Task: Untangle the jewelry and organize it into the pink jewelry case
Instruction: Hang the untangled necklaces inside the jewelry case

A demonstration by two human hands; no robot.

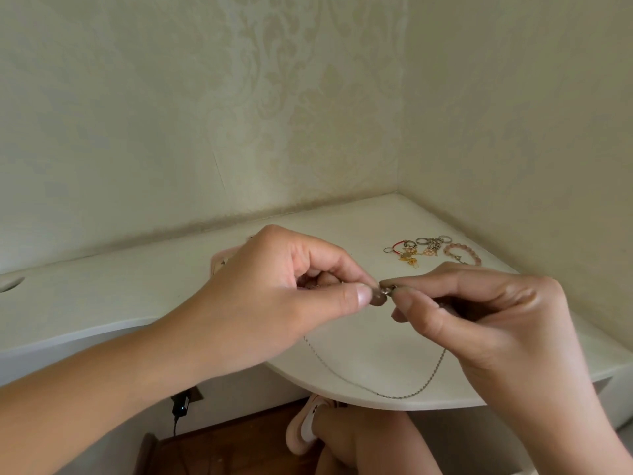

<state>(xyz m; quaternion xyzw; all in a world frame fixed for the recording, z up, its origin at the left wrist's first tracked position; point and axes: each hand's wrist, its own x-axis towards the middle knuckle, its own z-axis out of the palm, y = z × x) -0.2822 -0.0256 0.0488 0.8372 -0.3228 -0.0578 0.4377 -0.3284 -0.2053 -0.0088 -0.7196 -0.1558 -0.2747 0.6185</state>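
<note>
Patterned cream wallpaper (308, 97) covered both walls of the corner. A white corner desk (102, 296) with a curved front edge fitted against them, and a round cable hole (10, 283) sat at its far left.

Above the desk's front, the left hand (274, 296) and right hand (479, 313) met fingertip to fingertip. The left thumb and forefinger pinched a small round pendant (377, 299), with the other fingers curled in. The right thumb and forefinger pinched the tiny metal fitting just beside it, touching the pendant. From under both hands a thin silver chain (394, 394) hung in a loop, its lowest part lying near the desk's front edge.

The pink jewelry case (217, 262) lay on the desk behind the left hand, with only its left corner showing. Whether it was open could not be told.

Toward the back right corner of the desk lay a small tangle of rings and gold pieces (418, 248), with a pink bead bracelet (462, 253) just beside it on the right.

Below the desk, a pink shoe (305, 426) rested on the wooden floor, and a black plug (181, 404) sat in a wall socket.
</note>
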